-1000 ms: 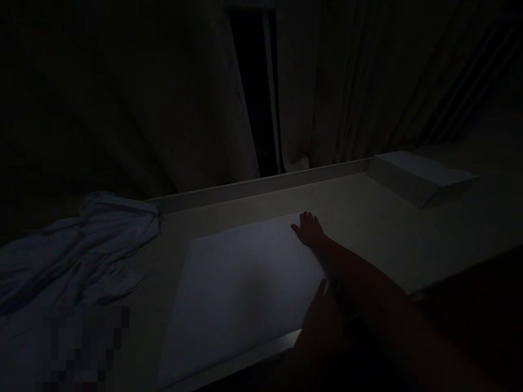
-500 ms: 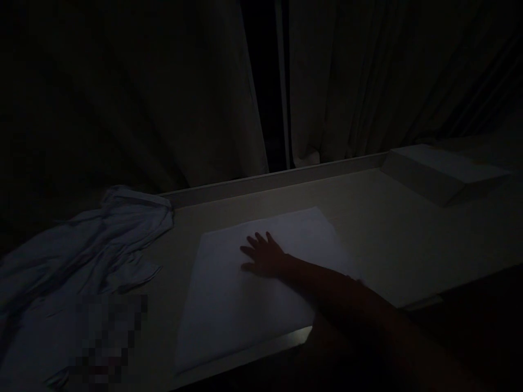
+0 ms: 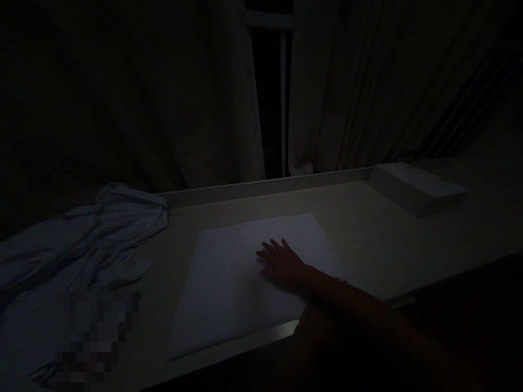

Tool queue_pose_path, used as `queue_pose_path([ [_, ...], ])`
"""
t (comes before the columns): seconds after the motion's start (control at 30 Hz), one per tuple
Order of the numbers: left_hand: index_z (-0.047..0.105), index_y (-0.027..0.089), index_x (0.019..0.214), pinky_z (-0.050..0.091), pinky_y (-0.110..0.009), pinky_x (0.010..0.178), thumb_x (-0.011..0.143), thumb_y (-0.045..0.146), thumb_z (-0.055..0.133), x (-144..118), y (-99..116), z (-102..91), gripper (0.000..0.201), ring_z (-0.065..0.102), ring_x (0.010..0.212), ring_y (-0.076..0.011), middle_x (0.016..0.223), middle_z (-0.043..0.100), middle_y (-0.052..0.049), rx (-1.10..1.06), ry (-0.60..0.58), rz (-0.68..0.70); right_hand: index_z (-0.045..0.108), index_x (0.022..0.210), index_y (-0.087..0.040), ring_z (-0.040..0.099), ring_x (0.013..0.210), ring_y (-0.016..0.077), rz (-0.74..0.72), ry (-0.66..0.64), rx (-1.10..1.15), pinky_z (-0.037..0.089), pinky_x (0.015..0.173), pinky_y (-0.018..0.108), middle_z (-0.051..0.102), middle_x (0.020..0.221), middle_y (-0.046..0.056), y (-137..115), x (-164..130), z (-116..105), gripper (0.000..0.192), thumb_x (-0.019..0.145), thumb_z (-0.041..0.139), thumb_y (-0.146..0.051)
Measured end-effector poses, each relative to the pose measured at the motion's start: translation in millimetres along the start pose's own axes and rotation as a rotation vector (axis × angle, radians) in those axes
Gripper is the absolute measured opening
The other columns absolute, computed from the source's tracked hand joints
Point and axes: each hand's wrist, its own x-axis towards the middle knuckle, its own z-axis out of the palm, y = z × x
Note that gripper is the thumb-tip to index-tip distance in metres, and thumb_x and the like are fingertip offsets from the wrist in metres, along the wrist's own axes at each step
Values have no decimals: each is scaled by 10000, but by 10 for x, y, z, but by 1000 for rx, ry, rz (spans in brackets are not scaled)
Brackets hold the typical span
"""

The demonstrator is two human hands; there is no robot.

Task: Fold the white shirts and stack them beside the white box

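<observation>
Head view: the right hand (image 3: 281, 262) lies flat, fingers spread, gripping nothing, on a folded white cloth (image 3: 245, 277) at lower centre of the table (image 3: 368, 228). It looks smoothed; crumpled clothes (image 3: 81, 239) wait left (left hand unseen).

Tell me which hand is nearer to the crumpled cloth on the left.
Right. The right hand lies flat on the folded white cloth, well to the right of the crumpled cloth. The left hand cannot be made out in the dark.
</observation>
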Motion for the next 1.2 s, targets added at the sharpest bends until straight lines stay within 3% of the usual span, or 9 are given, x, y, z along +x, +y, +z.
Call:
queue_pose_path([
  [0.1, 248, 239, 1535, 353, -415, 1169, 926, 506, 416, -398, -5, -232, 686, 357, 1430, -220, 1533, 423, -58, 23, 10, 82, 285, 1541, -289, 179, 1487, 284, 163, 50, -5, 189, 1175, 551, 232, 1613, 56, 19, -718, -40, 613, 1002, 299, -581],
  [0.17, 243, 222, 1538, 314, -453, 1187, 922, 483, 443, -860, -151, -474, 699, 304, 1456, -240, 1546, 400, -67, 150, 16, 129, 303, 1537, -274, 184, 1486, 288, 232, 69, -33, 195, 1174, 558, 253, 1604, 68, 102, -1189, -65, 591, 1008, 327, -538],
  [0.3, 192, 198, 1554, 289, -552, 1164, 879, 493, 516, -1851, -649, -940, 804, 214, 1483, -322, 1590, 283, -132, 482, 84, -227, 265, 1537, -353, 182, 1487, 285, 167, 49, -60, 159, 1191, 563, 249, 1602, 23, 137, -1885, 22, 622, 969, 449, -525],
  [0.43, 234, 342, 1537, 283, -641, 1114, 831, 559, 539, -2467, -919, -1086, 799, 201, 1476, -376, 1611, 240, -77, 642, 39, -433, 180, 1563, -321, 126, 1494, 314, 151, 33, -95, 150, 1186, 589, 175, 1617, 45, 4, -2117, 244, 750, 926, 515, -533],
  [0.6, 284, 361, 1520, 304, -571, 1130, 861, 334, 505, -2934, -960, -1089, 695, 232, 1474, -338, 1612, 237, -72, 728, 45, -513, 134, 1578, -272, 66, 1499, 310, 236, 80, -192, 132, 1192, 585, 100, 1628, 58, 117, -2215, 417, 813, 888, 551, -380],
  [0.73, 359, 287, 1501, 345, -470, 1137, 855, 231, 461, -3261, -1049, -1150, 657, 362, 1427, -275, 1555, 371, -84, 735, 71, -515, 177, 1576, -189, 99, 1498, 288, 324, 179, -257, 174, 1197, 552, 170, 1616, 94, 354, -2454, 534, 801, 864, 528, -299],
  [0.9, 504, 330, 1404, 428, -424, 1081, 812, 136, 452, -3484, -1113, -1156, 625, 526, 1298, -250, 1440, 538, -47, 657, 67, -574, 372, 1510, -209, 349, 1427, 253, 311, 274, -307, 318, 1147, 501, 434, 1514, 94, 490, -2724, 601, 673, 849, 385, -81],
  [1.03, 472, 265, 1434, 508, -388, 982, 816, 122, 465, -3597, -1193, -1126, 635, 607, 1172, -246, 1307, 634, -95, 603, 96, -579, 452, 1452, -197, 583, 1172, 271, 275, 421, -303, 474, 974, 448, 618, 1302, 141, 467, -2792, 513, 606, 859, 413, -82],
  [1.2, 469, 312, 1432, 474, -419, 1035, 834, 133, 461, -3670, -1361, -1091, 624, 527, 1291, -263, 1433, 538, -82, 690, 142, -470, 586, 1317, -229, 616, 911, 230, 266, 477, -351, 509, 802, 345, 685, 1031, 98, 502, -2801, 435, 501, 855, 451, -87],
])
